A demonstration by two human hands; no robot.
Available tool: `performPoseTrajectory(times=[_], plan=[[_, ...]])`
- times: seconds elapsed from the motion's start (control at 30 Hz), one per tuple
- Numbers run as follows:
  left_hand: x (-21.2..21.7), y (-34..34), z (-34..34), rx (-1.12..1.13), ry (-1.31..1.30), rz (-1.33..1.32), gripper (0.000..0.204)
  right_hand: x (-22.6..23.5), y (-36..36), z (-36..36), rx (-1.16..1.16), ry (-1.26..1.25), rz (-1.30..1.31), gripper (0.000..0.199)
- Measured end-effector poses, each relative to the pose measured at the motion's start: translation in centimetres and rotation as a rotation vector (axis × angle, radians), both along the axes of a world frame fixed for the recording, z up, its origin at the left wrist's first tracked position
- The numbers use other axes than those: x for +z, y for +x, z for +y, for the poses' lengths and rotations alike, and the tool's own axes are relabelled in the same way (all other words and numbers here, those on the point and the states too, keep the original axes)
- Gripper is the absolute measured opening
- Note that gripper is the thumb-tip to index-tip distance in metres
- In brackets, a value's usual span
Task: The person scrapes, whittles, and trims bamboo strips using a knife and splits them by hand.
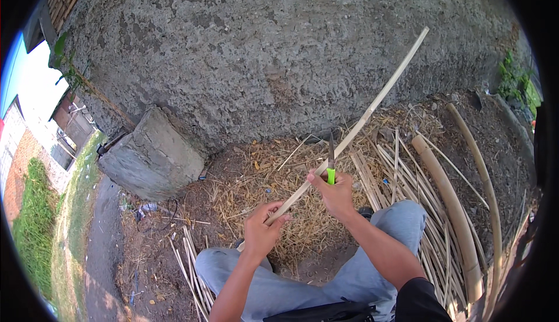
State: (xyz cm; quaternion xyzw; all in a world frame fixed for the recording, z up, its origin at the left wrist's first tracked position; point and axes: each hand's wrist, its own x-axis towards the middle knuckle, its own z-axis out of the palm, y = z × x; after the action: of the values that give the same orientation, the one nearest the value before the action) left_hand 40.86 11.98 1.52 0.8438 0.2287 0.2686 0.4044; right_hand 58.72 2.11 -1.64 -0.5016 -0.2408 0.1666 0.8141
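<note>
Fingers of my left hand point(262, 232) are closed round the lower part of a pale strip point(384, 94), whose far end points to one o'clock. My right hand point(336, 197) grips a green-handled knife point(331, 176), blade toward twelve, my thumb touching the strip. Thin loose sticks point(191, 258) lie at seven; at four, a thick curved pole point(451, 202) lies beside many more. Nine o'clock holds a grey block point(154, 156).
</note>
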Motion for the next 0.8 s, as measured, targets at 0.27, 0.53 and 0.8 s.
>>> performPoseTrajectory(times=[0.27,0.53,0.8], plan=[[1.0,-1.0,0.5,-0.008,-0.007,0.007,0.03,1.0,-0.7,-0.3,0.025,-0.095,0.023,0.018],[2.1,-2.4,1.2,0.099,0.046,-0.068,0.023,0.6,-0.2,-1.1,0.091,-0.194,0.009,0.029],[4.4,-11.0,3.8,0.121,0.092,0.115,0.024,1.8,2.9,-2.9,-0.116,0.093,0.467,0.036]])
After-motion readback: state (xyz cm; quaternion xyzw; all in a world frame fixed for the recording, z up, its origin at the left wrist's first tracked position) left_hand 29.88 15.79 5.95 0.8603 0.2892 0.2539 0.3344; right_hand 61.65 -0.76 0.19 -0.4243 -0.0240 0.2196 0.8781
